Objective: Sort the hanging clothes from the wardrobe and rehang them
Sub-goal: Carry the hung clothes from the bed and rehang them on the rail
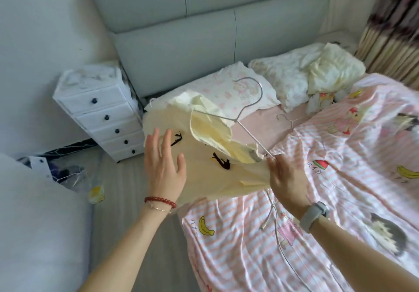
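Holding a pale yellow garment (204,155) on a wire hanger (244,110) over the bed (340,178) edge: right hand (288,180) fingers clamped on garment and hanger arm. Left hand (164,169) fingers spread apart, just beside the garment. Second hanger (290,119) lies on the bed.

Garment (204,174) on hanger (247,110) over bed (340,178) edge, drawers (106,115) left, pillows (283,81) behind.
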Action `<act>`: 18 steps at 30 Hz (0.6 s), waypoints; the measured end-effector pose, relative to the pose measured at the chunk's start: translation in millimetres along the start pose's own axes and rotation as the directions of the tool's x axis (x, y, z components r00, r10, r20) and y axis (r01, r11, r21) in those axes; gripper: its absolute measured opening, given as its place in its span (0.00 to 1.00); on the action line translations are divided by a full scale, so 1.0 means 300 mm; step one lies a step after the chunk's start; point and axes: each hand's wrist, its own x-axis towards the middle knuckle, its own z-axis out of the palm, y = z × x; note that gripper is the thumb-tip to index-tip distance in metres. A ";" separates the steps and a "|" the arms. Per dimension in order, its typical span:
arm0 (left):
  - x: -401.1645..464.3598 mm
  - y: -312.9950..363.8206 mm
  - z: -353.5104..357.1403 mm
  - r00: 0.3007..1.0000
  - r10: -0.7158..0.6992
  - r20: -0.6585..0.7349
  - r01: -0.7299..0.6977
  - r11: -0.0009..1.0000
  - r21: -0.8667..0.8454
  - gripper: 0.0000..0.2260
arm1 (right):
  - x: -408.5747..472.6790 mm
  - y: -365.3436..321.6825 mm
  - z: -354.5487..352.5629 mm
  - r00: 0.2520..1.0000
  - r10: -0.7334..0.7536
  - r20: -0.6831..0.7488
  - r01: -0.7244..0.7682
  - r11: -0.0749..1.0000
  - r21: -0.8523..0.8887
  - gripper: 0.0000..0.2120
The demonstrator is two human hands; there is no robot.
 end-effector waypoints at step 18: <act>-1.024 0.050 -0.704 0.852 -0.335 0.403 0.405 0.908 -0.103 0.15 | -0.579 -0.331 -0.199 0.753 -0.564 0.340 0.588 0.808 0.037 0.10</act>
